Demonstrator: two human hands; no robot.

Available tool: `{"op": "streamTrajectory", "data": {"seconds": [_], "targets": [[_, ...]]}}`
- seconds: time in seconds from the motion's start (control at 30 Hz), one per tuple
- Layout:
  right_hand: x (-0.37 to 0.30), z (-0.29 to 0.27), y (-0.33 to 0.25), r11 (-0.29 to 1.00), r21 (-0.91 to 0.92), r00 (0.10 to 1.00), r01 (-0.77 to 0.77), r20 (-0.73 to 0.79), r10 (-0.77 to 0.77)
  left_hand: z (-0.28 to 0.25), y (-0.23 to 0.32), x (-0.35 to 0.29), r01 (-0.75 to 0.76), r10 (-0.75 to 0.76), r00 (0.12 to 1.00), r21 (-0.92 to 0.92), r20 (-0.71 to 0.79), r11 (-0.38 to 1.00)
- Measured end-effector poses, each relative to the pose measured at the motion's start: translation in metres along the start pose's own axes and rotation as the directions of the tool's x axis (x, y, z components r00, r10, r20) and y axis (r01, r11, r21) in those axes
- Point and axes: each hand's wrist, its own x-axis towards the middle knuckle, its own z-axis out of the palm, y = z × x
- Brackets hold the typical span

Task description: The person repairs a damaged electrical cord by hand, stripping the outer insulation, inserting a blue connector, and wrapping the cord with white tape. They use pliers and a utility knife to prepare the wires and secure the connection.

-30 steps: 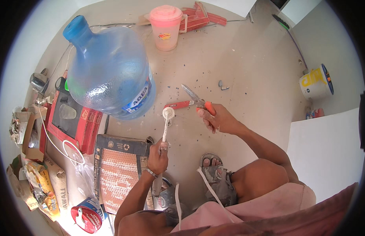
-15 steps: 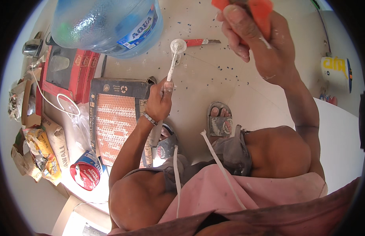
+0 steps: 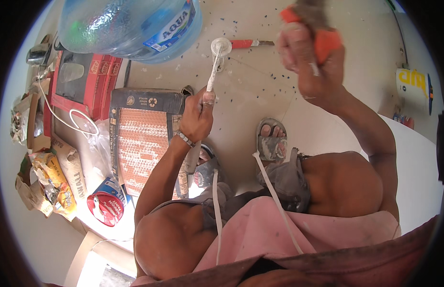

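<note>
1. Raised since the earlier frames, my right hand (image 3: 314, 57) now sits high and close to the camera, fist closed round an orange-handled tool (image 3: 327, 40); a second ago it was low by the floor.
2. I see the tool's head blurred at the top edge, so I cannot tell what kind it is.
3. My left hand (image 3: 199, 117) has hardly shifted: it pinches the lower end of a white rod (image 3: 213, 71), held upright-ish, its round cap (image 3: 221, 46) resting on the floor (image 3: 260, 95).
4. I judge this a wind-up for a blow toward the rod.
5. Just beyond the cap lies a red-handled tool (image 3: 246, 43); the blue water jug (image 3: 131, 24) stands to its left.
6. Nearer me, a flattened carton (image 3: 140, 138) lies by my sandalled foot (image 3: 271, 141).
</note>
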Motion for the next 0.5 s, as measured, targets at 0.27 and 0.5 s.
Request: {"op": "streamTrajectory", "data": {"seconds": [0.27,0.5], "targets": [[0.033,-0.040,-0.043,1.000,-0.025,0.997,-0.008,0.082,0.010,-0.010,-0.001,-0.012,0.008,-0.008,0.995,0.002,-0.103,1.000],[0.008,0.011,-0.003,0.910,-0.391,0.962,-0.136,0.166,0.215,0.007,-0.003,-0.002,0.031,-0.033,0.998,-0.037,-0.054,0.999]]}}
